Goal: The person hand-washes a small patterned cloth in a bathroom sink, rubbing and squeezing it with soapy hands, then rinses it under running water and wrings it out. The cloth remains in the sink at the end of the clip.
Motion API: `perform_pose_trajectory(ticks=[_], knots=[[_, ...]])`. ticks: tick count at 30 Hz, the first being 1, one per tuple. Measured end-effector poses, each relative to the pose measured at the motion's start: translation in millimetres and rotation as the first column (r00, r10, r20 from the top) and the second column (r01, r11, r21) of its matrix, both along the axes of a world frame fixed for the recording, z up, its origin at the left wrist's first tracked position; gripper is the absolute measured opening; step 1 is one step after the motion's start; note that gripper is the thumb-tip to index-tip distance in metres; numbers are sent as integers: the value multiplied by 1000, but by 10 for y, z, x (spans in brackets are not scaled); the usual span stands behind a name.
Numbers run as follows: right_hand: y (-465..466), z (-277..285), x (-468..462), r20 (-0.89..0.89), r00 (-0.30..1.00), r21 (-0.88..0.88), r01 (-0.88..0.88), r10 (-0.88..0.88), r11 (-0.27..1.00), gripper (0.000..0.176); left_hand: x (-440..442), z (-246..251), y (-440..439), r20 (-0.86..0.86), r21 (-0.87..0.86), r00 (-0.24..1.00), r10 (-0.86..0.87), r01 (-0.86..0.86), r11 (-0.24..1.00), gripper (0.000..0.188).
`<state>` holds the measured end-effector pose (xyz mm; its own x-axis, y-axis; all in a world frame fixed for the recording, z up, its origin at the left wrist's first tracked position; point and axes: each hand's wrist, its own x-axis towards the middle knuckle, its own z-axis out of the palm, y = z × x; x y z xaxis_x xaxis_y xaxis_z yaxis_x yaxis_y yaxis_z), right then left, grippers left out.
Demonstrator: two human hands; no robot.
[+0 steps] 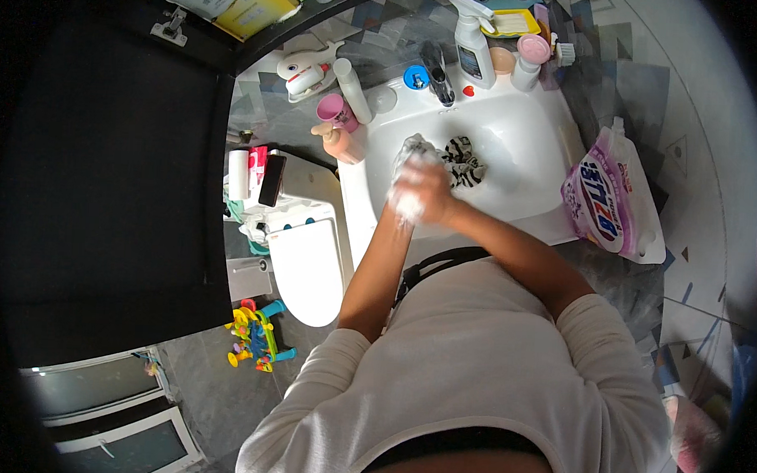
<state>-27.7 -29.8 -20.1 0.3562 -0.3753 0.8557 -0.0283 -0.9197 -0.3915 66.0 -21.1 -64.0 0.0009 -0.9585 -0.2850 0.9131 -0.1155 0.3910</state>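
Over the left side of the white washbasin (518, 179), my two hands are pressed together around a wet, soapy cloth (415, 144). Motion blurs them, and white foam (408, 206) covers part of the grip. My right hand (431, 185) crosses from the right and lies on top. Mostly hidden beneath it and the foam is my left hand (400, 193). The cloth's pale, crumpled end sticks out beyond the fingers. Just right of the hands, a black-and-white patterned part of fabric (465, 163) rests in the basin; whether it joins the held cloth is unclear.
A dark faucet (439, 76) stands at the basin's back, near a white spray bottle (474, 52). On the left rim are a pump bottle (341, 144) and a pink cup (336, 112). A large detergent pouch (611, 194) stands right. A toilet (308, 271) is at left.
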Motion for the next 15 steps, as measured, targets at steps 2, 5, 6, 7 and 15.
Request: perform_pose_trajectory(ticks=[2, 5, 6, 7, 15], knots=[[-366, -223, -135, 13, 994, 406, 94, -109, 909, 18, -93, 307, -12, 103, 121, 994, 28, -41, 992, 13], [-299, -184, -193, -45, 981, 437, 187, -186, 880, 17, -179, 480, -30, 142, 161, 989, 40, -63, 985, 15], [-148, -22, -146, 0, 991, 285, 128, -133, 950, 16, -129, 411, -37, -416, 208, 906, 81, 9, 978, 14], [40, 111, -76, 33, 996, 131, 75, -80, 989, 15, -62, 252, -21, -838, 210, 531, 125, 102, 972, 15], [-342, -91, -196, 33, 992, 514, 89, -124, 853, 19, -170, 432, -22, 155, 202, 987, 52, -83, 976, 17]])
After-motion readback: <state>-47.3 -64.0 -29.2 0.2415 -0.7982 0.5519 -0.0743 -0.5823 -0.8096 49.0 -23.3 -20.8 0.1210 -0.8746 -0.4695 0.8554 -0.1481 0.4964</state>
